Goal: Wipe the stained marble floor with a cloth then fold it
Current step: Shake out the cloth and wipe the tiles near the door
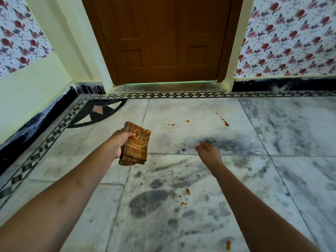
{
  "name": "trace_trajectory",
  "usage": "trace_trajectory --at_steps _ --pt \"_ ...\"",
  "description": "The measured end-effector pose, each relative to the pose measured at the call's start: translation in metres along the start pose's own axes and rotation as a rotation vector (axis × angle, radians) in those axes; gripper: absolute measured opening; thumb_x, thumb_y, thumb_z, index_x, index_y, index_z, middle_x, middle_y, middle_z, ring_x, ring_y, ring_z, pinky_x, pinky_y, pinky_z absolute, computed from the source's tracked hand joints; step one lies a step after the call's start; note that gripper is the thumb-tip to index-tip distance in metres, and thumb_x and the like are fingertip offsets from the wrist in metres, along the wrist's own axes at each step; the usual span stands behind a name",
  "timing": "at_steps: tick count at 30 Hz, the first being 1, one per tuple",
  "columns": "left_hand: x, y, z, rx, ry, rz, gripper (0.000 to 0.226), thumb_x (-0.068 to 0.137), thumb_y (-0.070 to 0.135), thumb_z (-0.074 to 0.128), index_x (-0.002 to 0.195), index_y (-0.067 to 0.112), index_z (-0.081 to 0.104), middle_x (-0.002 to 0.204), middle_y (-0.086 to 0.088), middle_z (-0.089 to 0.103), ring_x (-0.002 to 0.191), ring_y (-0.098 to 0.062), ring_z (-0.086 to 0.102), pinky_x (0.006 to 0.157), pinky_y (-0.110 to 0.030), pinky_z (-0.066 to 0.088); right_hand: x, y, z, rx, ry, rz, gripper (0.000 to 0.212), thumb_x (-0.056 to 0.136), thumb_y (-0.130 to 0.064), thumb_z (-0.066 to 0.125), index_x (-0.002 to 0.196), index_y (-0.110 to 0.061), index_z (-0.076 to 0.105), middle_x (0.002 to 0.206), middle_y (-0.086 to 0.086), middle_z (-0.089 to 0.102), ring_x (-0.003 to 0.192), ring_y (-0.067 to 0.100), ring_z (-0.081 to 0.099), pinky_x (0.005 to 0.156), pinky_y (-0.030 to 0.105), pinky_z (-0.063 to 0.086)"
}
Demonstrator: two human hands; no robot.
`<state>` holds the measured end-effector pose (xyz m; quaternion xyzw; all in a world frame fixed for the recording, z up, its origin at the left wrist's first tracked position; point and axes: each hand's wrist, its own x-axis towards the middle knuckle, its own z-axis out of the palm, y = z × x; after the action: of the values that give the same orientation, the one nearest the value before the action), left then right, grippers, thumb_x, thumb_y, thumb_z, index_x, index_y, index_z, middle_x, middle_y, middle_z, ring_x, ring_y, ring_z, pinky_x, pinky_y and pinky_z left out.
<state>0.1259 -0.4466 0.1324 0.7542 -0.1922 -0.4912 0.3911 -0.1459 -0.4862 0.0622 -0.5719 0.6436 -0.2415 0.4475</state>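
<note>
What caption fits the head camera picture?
Left hand holds a folded brown cloth over the orange-stained marble floor; right hand open.

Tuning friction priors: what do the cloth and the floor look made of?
The cloth looks like soft woven fabric, matte brown with a pale yellow pattern; stacked folds show at its edges. The floor looks like smooth white-grey marble slabs: cloudy grey veining, thin straight joints.

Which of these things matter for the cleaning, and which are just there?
Part of the job: folded brown cloth gripped by the left hand; empty right hand; orange stains; marble floor.
Just there: wooden door; floral wallpaper; patterned floor border.
</note>
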Motion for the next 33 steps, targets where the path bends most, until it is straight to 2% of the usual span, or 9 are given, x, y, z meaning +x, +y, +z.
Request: trace_trajectory --at_steps 2,6,12,16,19,23,26,30,33 --pt "0.016 -0.001 -0.002 -0.041 0.052 0.026 0.043 0.09 0.021 0.061 0.128 0.013 0.045 0.123 -0.016 0.058 0.096 -0.03 0.057 0.069 -0.04 0.045 0.016 -0.005 0.009 -0.112 0.003 -0.03 0.05 0.094 -0.043 0.047 0.138 -0.02 0.043 0.142 0.007 0.047 0.129 0.028 0.043 0.103 0.036 0.035" --pt "0.062 -0.001 -0.004 -0.122 0.157 0.116 0.043 0.089 0.019 0.062 0.128 0.015 0.045 0.12 -0.012 0.056 0.1 -0.031 0.056 0.057 -0.033 0.046 0.054 -0.016 0.039 -0.247 0.0 -0.062 0.059 0.096 -0.043 0.044 0.146 -0.016 0.03 0.152 0.007 0.031 0.137 0.028 0.033 0.109 0.037 0.029" --pt "0.111 0.014 -0.002 -0.096 0.174 0.23 0.03 0.086 0.021 0.064 0.11 0.024 0.047 0.113 -0.008 0.058 0.098 -0.03 0.059 0.08 -0.046 0.053 0.086 -0.015 0.061 -0.399 0.063 -0.035 0.066 0.097 -0.04 0.039 0.149 -0.007 0.015 0.157 0.01 0.015 0.144 0.025 0.014 0.118 0.04 0.014" --pt "0.153 0.022 0.009 0.055 0.186 0.422 0.027 0.086 0.024 0.066 0.106 0.022 0.048 0.112 -0.006 0.059 0.105 -0.029 0.057 0.087 -0.044 0.051 0.125 -0.006 0.074 -0.504 0.087 -0.056 0.068 0.099 -0.042 0.032 0.15 -0.007 0.003 0.159 0.01 0.003 0.146 0.023 0.002 0.118 0.038 0.003" --pt "0.189 0.026 0.018 0.249 0.265 0.543 0.032 0.087 0.026 0.065 0.113 0.017 0.048 0.117 -0.008 0.06 0.108 -0.031 0.056 0.089 -0.043 0.049 0.161 0.012 0.081 -0.633 0.127 -0.058 0.072 0.098 -0.044 0.029 0.149 -0.006 -0.004 0.159 0.011 -0.005 0.146 0.023 -0.005 0.117 0.036 -0.002" --pt "0.246 0.043 0.027 0.472 0.384 0.648 0.035 0.087 0.024 0.063 0.117 0.016 0.047 0.118 -0.013 0.062 0.109 -0.035 0.057 0.089 -0.043 0.047 0.211 0.032 0.098 -0.713 0.091 -0.014 0.078 0.096 -0.051 0.026 0.148 -0.006 -0.01 0.158 0.012 -0.012 0.145 0.024 -0.011 0.117 0.037 -0.007" --pt "0.281 0.062 0.036 0.539 0.511 0.703 0.038 0.089 0.024 0.059 0.123 0.016 0.044 0.12 -0.014 0.061 0.11 -0.037 0.056 0.089 -0.048 0.048 0.231 0.046 0.112 -0.701 0.158 0.009 0.079 0.094 -0.055 0.02 0.148 -0.006 -0.011 0.158 0.012 -0.012 0.145 0.024 -0.011 0.118 0.037 -0.007" --pt "0.321 0.088 0.059 0.685 0.659 0.805 0.041 0.091 0.021 0.057 0.128 0.014 0.04 0.12 -0.016 0.061 0.11 -0.039 0.055 0.083 -0.048 0.047 0.24 0.057 0.12 -0.79 0.251 -0.025 0.081 0.091 -0.058 0.014 0.148 -0.006 -0.008 0.158 0.013 -0.007 0.146 0.025 -0.005 0.117 0.039 -0.007" --pt "0.343 0.093 0.08 0.722 0.631 0.808 0.041 0.091 0.02 0.056 0.128 0.014 0.04 0.115 -0.018 0.062 0.104 -0.04 0.059 0.079 -0.047 0.048 0.239 0.053 0.118 -0.793 0.243 -0.024 0.08 0.091 -0.058 0.014 0.148 -0.007 -0.01 0.158 0.012 -0.009 0.146 0.024 -0.007 0.119 0.039 -0.005"
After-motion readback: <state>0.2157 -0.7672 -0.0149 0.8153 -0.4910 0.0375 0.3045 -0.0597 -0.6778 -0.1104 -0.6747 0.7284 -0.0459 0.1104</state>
